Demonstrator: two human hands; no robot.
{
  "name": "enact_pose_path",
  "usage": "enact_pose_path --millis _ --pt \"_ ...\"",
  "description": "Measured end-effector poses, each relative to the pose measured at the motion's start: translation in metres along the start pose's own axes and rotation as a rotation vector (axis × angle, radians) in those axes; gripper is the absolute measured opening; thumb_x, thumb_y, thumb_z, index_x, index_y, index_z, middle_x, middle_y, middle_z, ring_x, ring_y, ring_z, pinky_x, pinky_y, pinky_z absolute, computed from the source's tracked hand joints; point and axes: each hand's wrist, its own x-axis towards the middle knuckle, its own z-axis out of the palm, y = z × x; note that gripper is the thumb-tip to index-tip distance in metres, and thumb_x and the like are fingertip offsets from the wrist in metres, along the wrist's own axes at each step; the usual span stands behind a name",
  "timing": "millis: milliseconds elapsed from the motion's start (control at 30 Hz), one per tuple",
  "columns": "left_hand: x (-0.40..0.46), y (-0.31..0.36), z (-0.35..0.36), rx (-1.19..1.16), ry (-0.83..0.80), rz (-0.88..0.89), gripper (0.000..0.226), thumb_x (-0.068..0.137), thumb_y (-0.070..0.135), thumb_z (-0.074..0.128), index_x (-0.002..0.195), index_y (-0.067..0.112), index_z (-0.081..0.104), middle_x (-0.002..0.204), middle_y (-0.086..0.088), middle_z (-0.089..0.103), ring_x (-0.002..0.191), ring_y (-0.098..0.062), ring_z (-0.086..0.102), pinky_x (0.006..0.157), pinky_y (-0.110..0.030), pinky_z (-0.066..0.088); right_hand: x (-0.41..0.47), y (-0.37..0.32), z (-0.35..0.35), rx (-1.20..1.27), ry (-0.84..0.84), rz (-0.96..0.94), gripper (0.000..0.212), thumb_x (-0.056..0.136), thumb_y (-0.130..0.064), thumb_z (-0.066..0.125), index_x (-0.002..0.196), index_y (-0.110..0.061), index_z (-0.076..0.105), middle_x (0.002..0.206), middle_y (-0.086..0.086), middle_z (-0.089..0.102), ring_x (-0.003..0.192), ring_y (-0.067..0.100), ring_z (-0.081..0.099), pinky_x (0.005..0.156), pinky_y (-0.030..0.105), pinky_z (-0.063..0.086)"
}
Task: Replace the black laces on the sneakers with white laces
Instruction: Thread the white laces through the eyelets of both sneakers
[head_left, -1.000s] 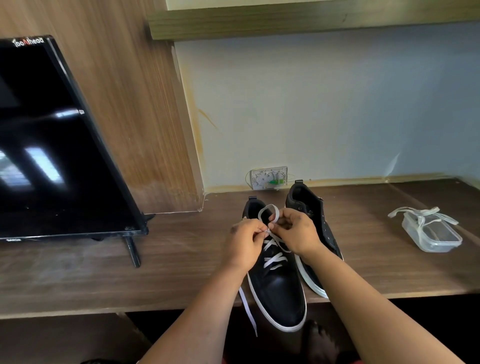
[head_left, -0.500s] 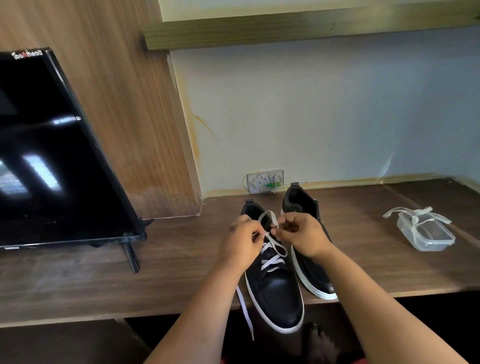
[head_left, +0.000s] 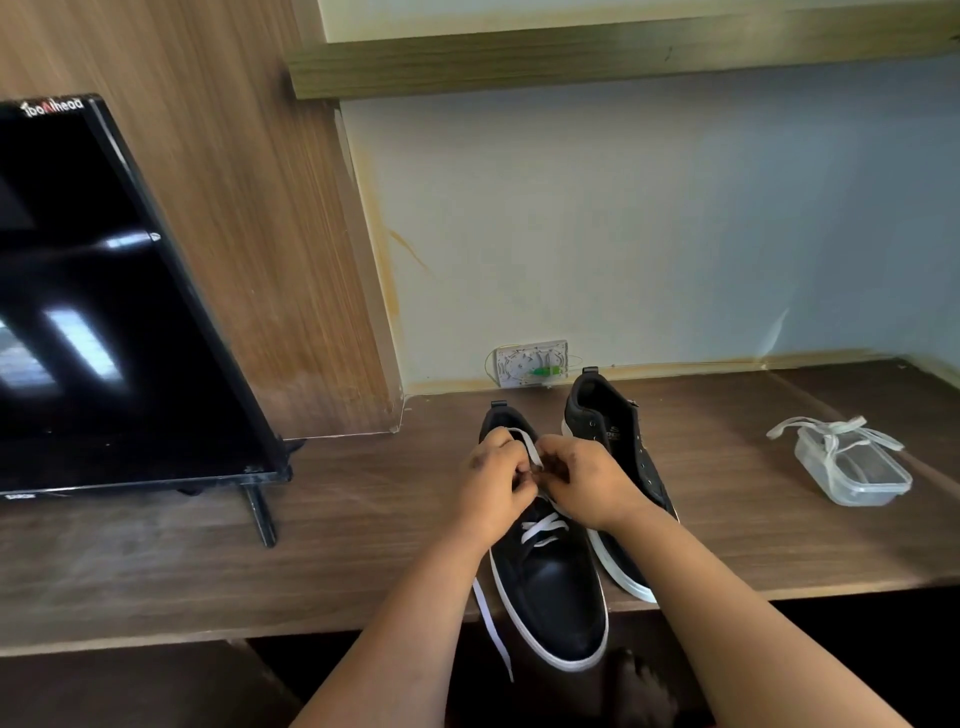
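since a second ago both hands are being drawn closer together and the lace loop is being pulled smaller; on the wooden desk (head_left: 363, 519) the near sneaker (head_left: 550, 597) is being laced beside the unlaced far sneaker (head_left: 618, 457). the white lace (head_left: 543, 527) is being pinched between the left hand (head_left: 493, 480) and right hand (head_left: 584, 480), held almost touching over the top eyelets, one end being left dangling off the edge. the bow is judged as being tied; next, loops are needing tightening
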Motion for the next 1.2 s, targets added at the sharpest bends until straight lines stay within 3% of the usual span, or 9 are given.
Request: enact_pose_path --millis 167,300,467,633,767,867,1000,1200 --pt "0.001 0.0 0.002 -0.121 0.061 -0.029 0.01 0.071 0.005 0.07 0.07 0.009 0.062 0.08 0.006 0.049 0.061 -0.006 0.046 0.056 -0.013 0.033 0.002 0.006 0.0 0.041 -0.027 0.07 0.006 0.083 -0.007 0.064 0.081 -0.006 0.059 0.069 0.006 0.057 0.063 0.008 0.048 0.061 0.022 0.04" --pt "-0.001 0.001 -0.001 -0.185 0.077 -0.063 0.014 0.07 0.008 0.074 0.067 0.015 0.063 0.073 0.01 0.048 0.057 -0.006 0.046 0.054 -0.014 0.036 0.002 0.007 -0.002 0.109 -0.056 0.133 0.009 0.086 -0.012 0.068 0.08 -0.015 0.061 0.067 -0.007 0.055 0.063 0.004 0.049 0.062 0.016 0.041" --pt "-0.002 -0.007 -0.003 -0.225 0.055 -0.07 0.016 0.07 0.003 0.072 0.065 0.017 0.065 0.072 0.012 0.049 0.061 -0.008 0.054 0.061 -0.023 0.047 -0.002 0.016 -0.009 0.126 -0.025 0.208 0.017 0.086 -0.012 0.067 0.076 -0.023 0.058 0.07 -0.007 0.058 0.068 0.007 0.053 0.072 0.025 0.046" --pt "-0.001 -0.004 -0.006 -0.209 0.044 -0.074 0.021 0.071 0.007 0.074 0.064 0.02 0.06 0.072 0.012 0.048 0.059 -0.004 0.049 0.06 -0.019 0.044 -0.003 0.004 -0.006 0.056 -0.012 0.061 0.013 0.082 -0.013 0.072 0.081 -0.007 0.06 0.069 0.006 0.058 0.063 0.009 0.048 0.061 0.024 0.043" --pt "-0.002 -0.003 -0.004 -0.174 0.006 -0.072 0.02 0.074 0.009 0.072 0.068 0.022 0.058 0.076 0.011 0.045 0.067 -0.009 0.053 0.062 -0.028 0.047 -0.001 -0.001 -0.004 -0.033 0.006 0.016 0.017 0.081 -0.008 0.071 0.076 -0.002 0.056 0.065 0.001 0.053 0.059 0.006 0.042 0.057 0.017 0.035" --pt "-0.003 -0.004 -0.002 -0.149 0.01 -0.038 0.013 0.075 0.008 0.07 0.07 0.015 0.06 0.08 0.009 0.046 0.068 -0.014 0.054 0.061 -0.034 0.047 0.0 0.001 -0.003 -0.07 0.003 -0.003 0.015 0.082 -0.008 0.069 0.079 0.0 0.057 0.071 0.009 0.058 0.063 0.011 0.046 0.059 0.022 0.038" --pt "-0.002 -0.003 0.0 -0.103 0.037 0.001 0.009 0.074 0.007 0.069 0.073 0.009 0.061 0.08 0.012 0.04 0.065 -0.008 0.044 0.057 -0.024 0.038 0.002 0.002 0.001 -0.113 -0.024 -0.023 0.01 0.085 -0.007 0.063 0.082 0.0 0.057 0.078 0.01 0.057 0.072 0.021 0.052 0.066 0.031 0.043" --pt "-0.003 -0.003 0.003 -0.117 0.078 -0.067 0.006 0.076 0.009 0.067 0.076 0.008 0.06 0.086 0.006 0.048 0.066 -0.01 0.048 0.058 -0.027 0.043 0.0 0.0 -0.006 0.005 -0.054 0.033 0.011 0.089 -0.008 0.062 0.08 -0.006 0.055 0.073 -0.001 0.052 0.065 0.004 0.046 0.061 0.015 0.038"
